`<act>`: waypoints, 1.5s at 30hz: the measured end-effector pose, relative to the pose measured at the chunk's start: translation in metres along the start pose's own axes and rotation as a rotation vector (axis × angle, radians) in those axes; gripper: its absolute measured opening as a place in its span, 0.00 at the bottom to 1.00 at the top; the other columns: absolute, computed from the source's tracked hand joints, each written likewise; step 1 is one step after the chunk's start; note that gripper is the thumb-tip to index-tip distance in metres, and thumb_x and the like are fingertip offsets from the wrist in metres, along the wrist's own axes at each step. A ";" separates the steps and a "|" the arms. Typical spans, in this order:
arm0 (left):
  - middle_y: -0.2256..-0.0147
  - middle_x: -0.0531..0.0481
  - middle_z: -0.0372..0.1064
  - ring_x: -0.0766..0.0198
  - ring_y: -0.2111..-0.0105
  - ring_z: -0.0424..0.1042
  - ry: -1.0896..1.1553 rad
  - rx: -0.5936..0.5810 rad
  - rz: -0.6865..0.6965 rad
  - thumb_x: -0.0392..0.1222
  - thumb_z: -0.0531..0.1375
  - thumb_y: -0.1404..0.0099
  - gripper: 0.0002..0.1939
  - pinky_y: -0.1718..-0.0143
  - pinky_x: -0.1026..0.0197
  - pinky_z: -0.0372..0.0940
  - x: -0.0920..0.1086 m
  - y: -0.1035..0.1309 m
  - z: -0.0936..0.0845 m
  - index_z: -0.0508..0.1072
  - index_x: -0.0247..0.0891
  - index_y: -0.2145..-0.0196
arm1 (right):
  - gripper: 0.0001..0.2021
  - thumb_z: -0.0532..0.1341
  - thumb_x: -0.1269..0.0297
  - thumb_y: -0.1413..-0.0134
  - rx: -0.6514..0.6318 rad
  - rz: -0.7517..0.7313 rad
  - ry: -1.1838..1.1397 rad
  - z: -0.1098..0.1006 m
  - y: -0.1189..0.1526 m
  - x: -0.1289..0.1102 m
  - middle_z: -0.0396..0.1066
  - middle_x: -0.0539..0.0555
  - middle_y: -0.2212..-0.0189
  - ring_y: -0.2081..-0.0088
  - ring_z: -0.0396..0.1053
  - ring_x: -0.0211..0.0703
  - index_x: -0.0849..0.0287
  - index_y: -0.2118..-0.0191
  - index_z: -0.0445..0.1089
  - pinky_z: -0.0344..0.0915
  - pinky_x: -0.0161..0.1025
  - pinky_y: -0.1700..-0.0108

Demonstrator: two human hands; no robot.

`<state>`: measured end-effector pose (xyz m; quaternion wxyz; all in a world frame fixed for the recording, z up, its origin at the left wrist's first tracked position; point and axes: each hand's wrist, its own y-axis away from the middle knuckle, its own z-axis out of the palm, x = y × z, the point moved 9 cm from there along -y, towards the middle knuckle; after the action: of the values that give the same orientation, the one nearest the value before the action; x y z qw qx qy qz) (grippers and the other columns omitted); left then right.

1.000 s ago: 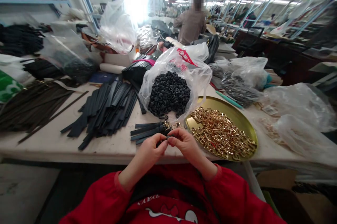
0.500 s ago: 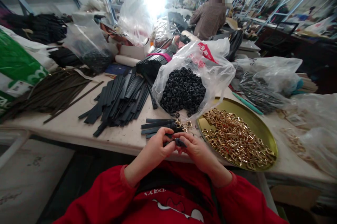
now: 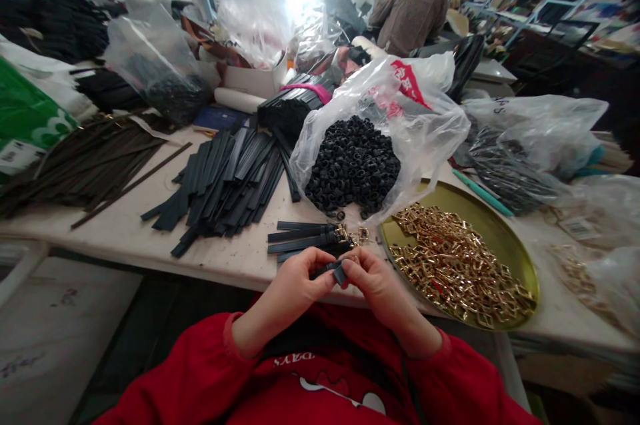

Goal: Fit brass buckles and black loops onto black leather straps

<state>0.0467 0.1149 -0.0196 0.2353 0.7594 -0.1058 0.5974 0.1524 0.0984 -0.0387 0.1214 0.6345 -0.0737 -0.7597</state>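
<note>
Close to the table's front edge, my left hand (image 3: 306, 273) and my right hand (image 3: 369, 273) meet, both closed on one dark strap (image 3: 340, 274). Its short end sticks out between my fingertips; the rest is hidden in my hands. Just beyond them lie several dark straps with gold buckles (image 3: 300, 238) on their ends. One loose gold buckle (image 3: 363, 234) sits beside these. Farther off, a clear plastic bag holds a heap of small black loops (image 3: 355, 162). At the right, a round gold tray (image 3: 520, 245) carries a pile of gold buckles (image 3: 460, 265).
Left of the bag is a pile of dark strips (image 3: 230, 178); brown strips (image 3: 95, 158) lie farther left. A bundle with a pink band (image 3: 313, 90) stands behind. A teal pen-like tool (image 3: 483, 192) lies behind the tray. Another person (image 3: 413, 8) is in the background.
The view has shifted slightly. My right fingers have moved on the strap, and its end now points downward between my fingertips. Both hands stay close together.
</note>
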 end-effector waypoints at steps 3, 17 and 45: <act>0.70 0.49 0.71 0.68 0.73 0.68 0.227 -0.062 -0.117 0.45 0.59 0.45 0.13 0.73 0.66 0.61 -0.006 0.001 0.007 0.67 0.33 0.65 | 0.14 0.61 0.56 0.54 0.130 -0.074 0.101 -0.008 -0.004 -0.008 0.60 0.43 0.83 0.81 0.59 0.33 0.56 0.73 0.56 0.56 0.33 0.76; 0.71 0.51 0.71 0.71 0.75 0.67 0.421 -0.131 -0.252 0.39 0.61 0.46 0.11 0.72 0.68 0.61 -0.015 0.018 0.020 0.69 0.33 0.64 | 0.15 0.63 0.56 0.56 -0.186 0.187 -0.066 0.009 0.012 0.008 0.62 0.42 0.83 0.84 0.57 0.30 0.56 0.71 0.56 0.52 0.28 0.82; 0.70 0.51 0.70 0.69 0.72 0.69 0.378 -0.235 -0.196 0.42 0.61 0.46 0.12 0.68 0.65 0.65 -0.034 0.031 0.036 0.69 0.33 0.64 | 0.03 0.58 0.66 0.51 -0.029 -0.226 0.672 0.006 0.040 -0.022 0.64 0.47 0.78 0.75 0.59 0.35 0.57 0.73 0.64 0.54 0.34 0.73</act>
<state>0.0547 0.0668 -0.0514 0.3946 0.6083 -0.0544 0.6865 0.1542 0.0661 -0.0059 0.0627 0.8515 0.0518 -0.5180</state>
